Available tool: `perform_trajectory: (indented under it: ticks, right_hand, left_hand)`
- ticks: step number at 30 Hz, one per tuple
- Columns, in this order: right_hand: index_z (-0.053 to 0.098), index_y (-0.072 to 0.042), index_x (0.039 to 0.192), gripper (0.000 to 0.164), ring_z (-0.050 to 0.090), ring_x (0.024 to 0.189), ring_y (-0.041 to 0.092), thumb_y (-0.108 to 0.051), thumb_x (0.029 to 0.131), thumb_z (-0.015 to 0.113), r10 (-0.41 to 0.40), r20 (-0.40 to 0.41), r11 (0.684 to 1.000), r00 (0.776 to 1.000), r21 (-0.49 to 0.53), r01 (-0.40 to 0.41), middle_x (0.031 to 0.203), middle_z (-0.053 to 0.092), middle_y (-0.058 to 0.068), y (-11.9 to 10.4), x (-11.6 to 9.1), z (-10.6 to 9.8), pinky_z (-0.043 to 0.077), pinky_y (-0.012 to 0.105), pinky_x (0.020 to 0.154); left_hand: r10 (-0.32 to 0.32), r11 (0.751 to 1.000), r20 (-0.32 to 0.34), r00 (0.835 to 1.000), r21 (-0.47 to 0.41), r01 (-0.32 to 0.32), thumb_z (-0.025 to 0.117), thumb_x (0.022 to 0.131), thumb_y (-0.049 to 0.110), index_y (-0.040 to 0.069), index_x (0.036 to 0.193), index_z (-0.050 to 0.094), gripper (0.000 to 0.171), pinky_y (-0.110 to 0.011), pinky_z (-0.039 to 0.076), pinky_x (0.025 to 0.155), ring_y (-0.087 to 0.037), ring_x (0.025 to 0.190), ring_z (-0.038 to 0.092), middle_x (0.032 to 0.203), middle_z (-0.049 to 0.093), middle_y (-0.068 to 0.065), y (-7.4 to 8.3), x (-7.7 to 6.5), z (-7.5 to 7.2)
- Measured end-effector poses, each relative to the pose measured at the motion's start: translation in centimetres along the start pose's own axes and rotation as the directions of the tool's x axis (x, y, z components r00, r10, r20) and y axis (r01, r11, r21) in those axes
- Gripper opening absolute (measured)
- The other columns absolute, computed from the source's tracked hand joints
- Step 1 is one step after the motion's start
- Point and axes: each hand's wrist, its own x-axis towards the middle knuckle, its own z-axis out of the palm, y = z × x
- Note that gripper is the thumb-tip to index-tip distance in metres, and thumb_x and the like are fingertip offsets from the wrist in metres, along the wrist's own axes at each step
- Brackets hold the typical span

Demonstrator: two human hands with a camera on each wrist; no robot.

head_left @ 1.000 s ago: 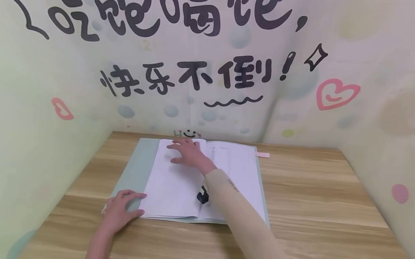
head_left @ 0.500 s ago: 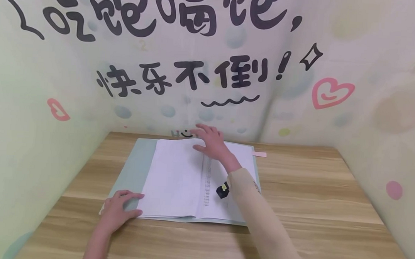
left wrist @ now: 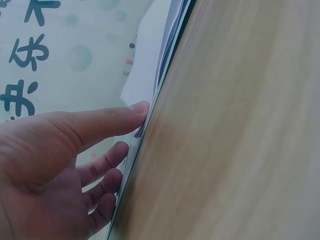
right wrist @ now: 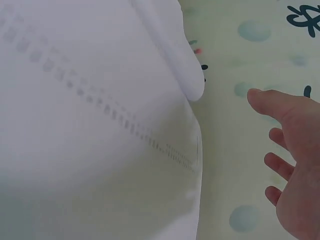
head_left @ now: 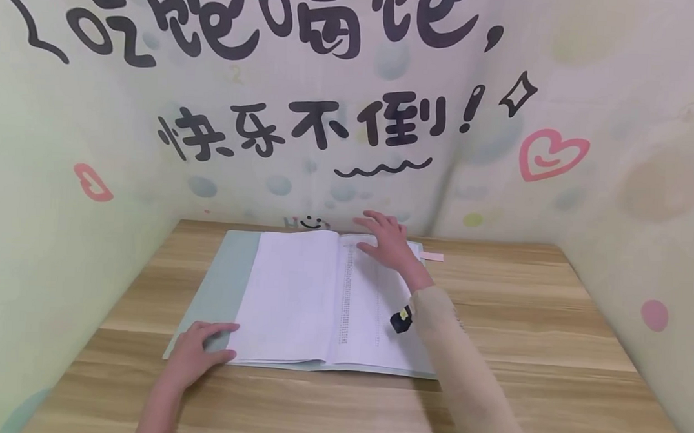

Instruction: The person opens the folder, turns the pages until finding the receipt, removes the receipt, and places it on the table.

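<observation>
Folder spread on the bench, both hands wide

Through the head view I have a pale blue-green folder (head_left: 219,272) lying flat on the wood-grain bench (head_left: 550,354), its far edge near the wall (head_left: 254,203). White paper inside: the left page (head_left: 291,298) looks blank to me, the right page (head_left: 361,320) carries narrow printed columns, too small to read. A pink tab (head_left: 432,256) juts out at the far right.

Left hand (head_left: 192,357): at the folder's near left corner, thumb and forefinger well apart; the left wrist view gives me the thumb touching the edge.

Right hand (head_left: 388,243): above the far part of the right page, fingers spread, holding nothing. In the right wrist view I see a gap between thumb and paper. Beside the beige sleeve (head_left: 471,370), a small black object (head_left: 400,321); I cannot tell what it is
</observation>
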Motion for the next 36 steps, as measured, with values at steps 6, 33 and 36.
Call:
perform_trajectory:
  ticks: [6,33,36]
  right_hand:
    - [0.048,-0.024,0.146,0.055,0.031,0.141,0.039,-0.029,0.095,0.066,0.04,-0.014,0.999,0.999,0.019,-0.04,0.158,0.035,0.009,2.5,-1.2,-0.6,0.022,0.062,0.109]
    - [0.041,-0.01,0.148,0.06,0.03,0.141,0.046,-0.026,0.095,0.064,0.241,-0.077,0.953,0.967,0.207,-0.221,0.154,0.037,0.022,10.0,-6.2,-1.3,0.017,0.068,0.113]
    - [0.04,-0.005,0.148,0.062,0.033,0.139,0.047,-0.024,0.094,0.065,0.266,-0.067,0.936,0.962,0.257,-0.241,0.149,0.038,0.027,10.3,-6.6,-0.9,0.025,0.065,0.112]
  left_hand:
    - [0.024,1.0,-0.011,1.0,0.006,-0.024,0.083,0.077,0.024,0.015,0.121,0.07,0.047,-0.041,0.041,0.087,-0.033,0.108,0.055,0.117,0.063,-0.018,0.0,0.0,-0.1]
    - [0.04,0.999,-0.012,0.999,-0.017,-0.04,0.083,0.076,0.021,0.014,0.121,0.07,0.047,-0.029,0.036,0.077,-0.018,0.091,0.048,0.099,0.062,-0.008,0.1,-0.2,0.0]
    - [0.044,0.999,-0.013,0.999,-0.02,-0.045,0.083,0.076,0.02,0.013,0.121,0.071,0.047,-0.028,0.036,0.076,-0.017,0.089,0.047,0.098,0.062,-0.007,0.1,-0.2,0.0]
